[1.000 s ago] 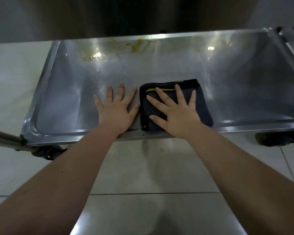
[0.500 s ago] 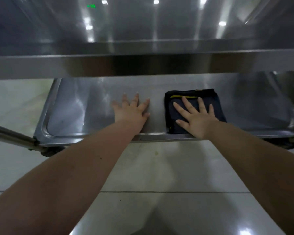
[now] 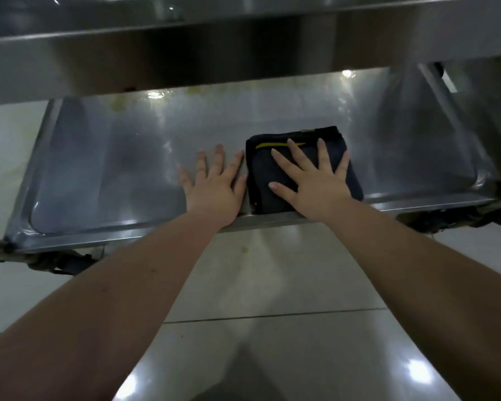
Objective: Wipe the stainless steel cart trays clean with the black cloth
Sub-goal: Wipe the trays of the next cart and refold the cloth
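Upper tray [image 3: 128, 62] cuts across the top of the view and hides the far rim of the lower tray [image 3: 113, 175]. The lower tray's right end is in shadow behind a cart post and hard to read. Casters under the front corners, left [image 3: 58, 260] and right [image 3: 446, 218], are dark and blurred. My forearms run out of frame at the bottom.

Lower tray holds the black cloth [image 3: 258, 169] and both my hands, and I see nothing else in it. Yellowish smears [image 3: 119, 104] sit along its far edge, partly under the upper tray's shadow. The steel shows streaky glare.

The cloth is folded into a rough square and lies flat near the front rim, right of centre. It has a yellow stripe [image 3: 268, 145] near its far edge and a small tag [image 3: 308, 131] at the far seam.

Right hand [image 3: 315, 186] lies flat on the cloth, fingers [image 3: 323, 154] straight and spread, pressing down, not gripping. Left hand [image 3: 214, 186] is flat on bare steel just beside the cloth's left edge, its fingers [image 3: 219, 160] straight and spread, holding nothing.

Pale glossy floor tiles [image 3: 272, 285] lie below the tray.
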